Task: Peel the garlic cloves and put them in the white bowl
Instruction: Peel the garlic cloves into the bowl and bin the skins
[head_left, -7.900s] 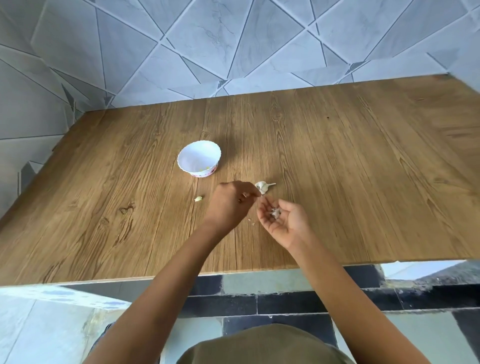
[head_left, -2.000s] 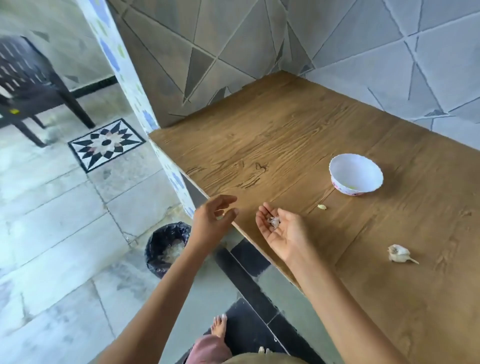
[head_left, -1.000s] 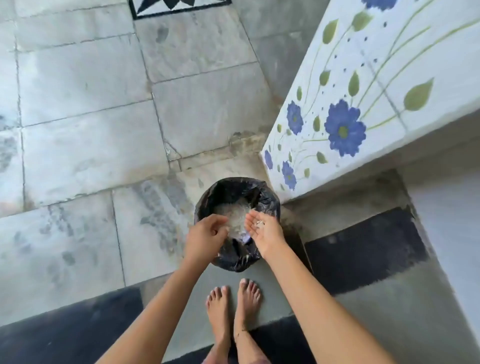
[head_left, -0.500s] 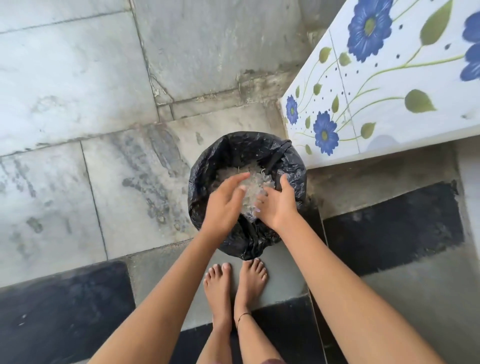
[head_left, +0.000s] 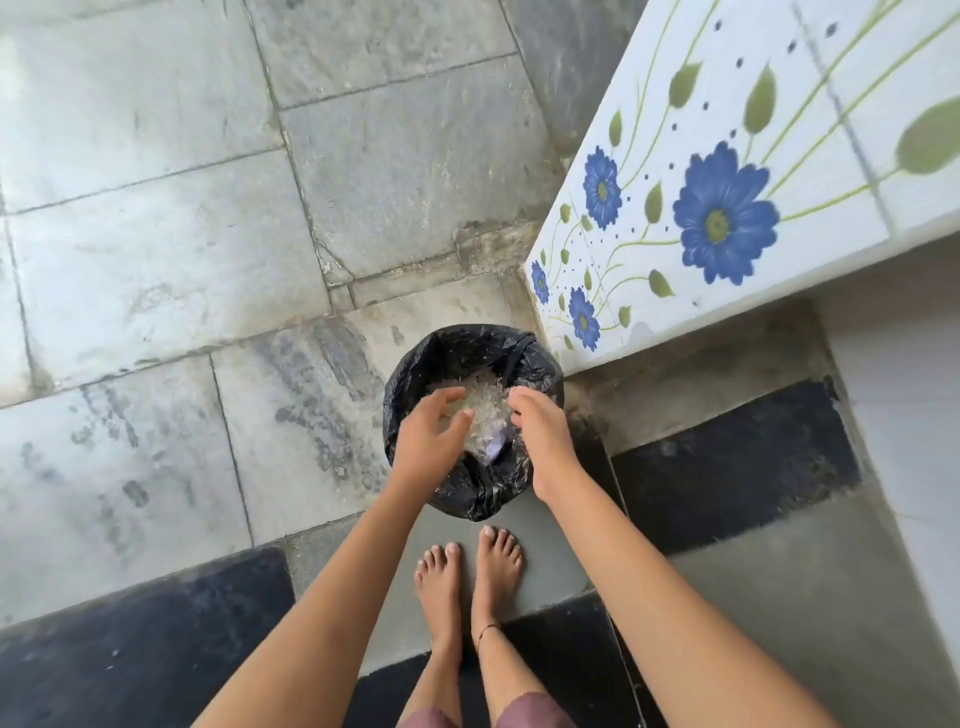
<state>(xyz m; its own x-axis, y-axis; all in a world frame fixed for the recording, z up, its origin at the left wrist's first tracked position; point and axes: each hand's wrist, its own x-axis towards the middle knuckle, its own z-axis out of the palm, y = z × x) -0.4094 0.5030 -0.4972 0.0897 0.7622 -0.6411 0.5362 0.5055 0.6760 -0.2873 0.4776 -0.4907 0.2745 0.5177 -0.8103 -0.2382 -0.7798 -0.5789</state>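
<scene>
A small bin lined with a black bag (head_left: 410, 374) stands on the floor, with pale garlic skins (head_left: 483, 410) piled inside. My left hand (head_left: 434, 441) hovers over its left rim, fingers relaxed and spread, holding nothing. My right hand (head_left: 540, 431) is over the right rim, turned palm down with the fingers loosely bent; nothing shows in it. The white bowl, the garlic cloves and the table top are out of view.
A white tiled counter side with blue flowers (head_left: 722, 228) rises just right of the bin. Grey stone floor (head_left: 208, 234) stretches to the left. My bare feet (head_left: 467, 577) stand just in front of the bin on a grey and black strip.
I turned from the table and bent over the bin. My right palm, which carried garlic skins, has tipped over above the bin, and both hands have drawn slightly apart.
</scene>
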